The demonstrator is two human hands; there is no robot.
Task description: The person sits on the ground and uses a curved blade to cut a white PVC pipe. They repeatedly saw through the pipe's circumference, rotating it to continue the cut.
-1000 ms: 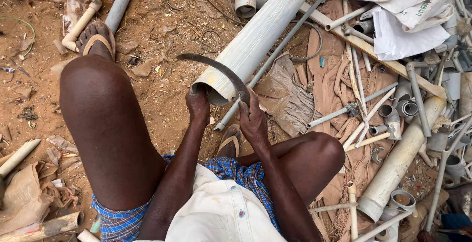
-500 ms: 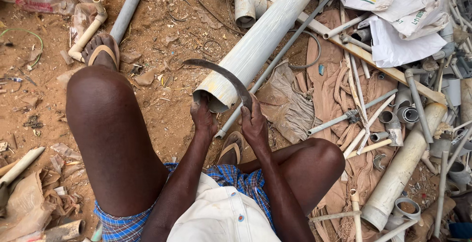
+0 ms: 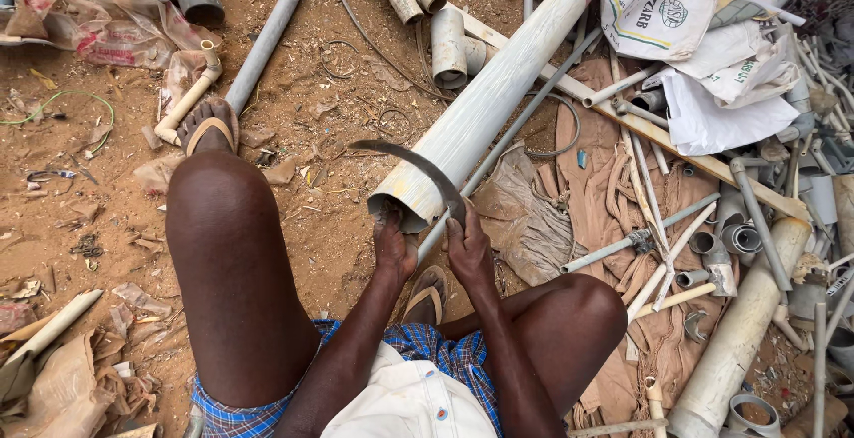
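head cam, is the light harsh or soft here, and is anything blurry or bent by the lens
Head view: soft, even daylight with faint shadows; a mild sheen on the big grey pipe and the raised knee. Left hand, right hand and the curved blade are sharp, with no motion blur. Wide lens: pipes near the edges fan outward.

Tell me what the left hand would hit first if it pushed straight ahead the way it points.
Most likely the open end of the large grey pipe: the left hand already sits at its lower rim, beneath the curved blade.
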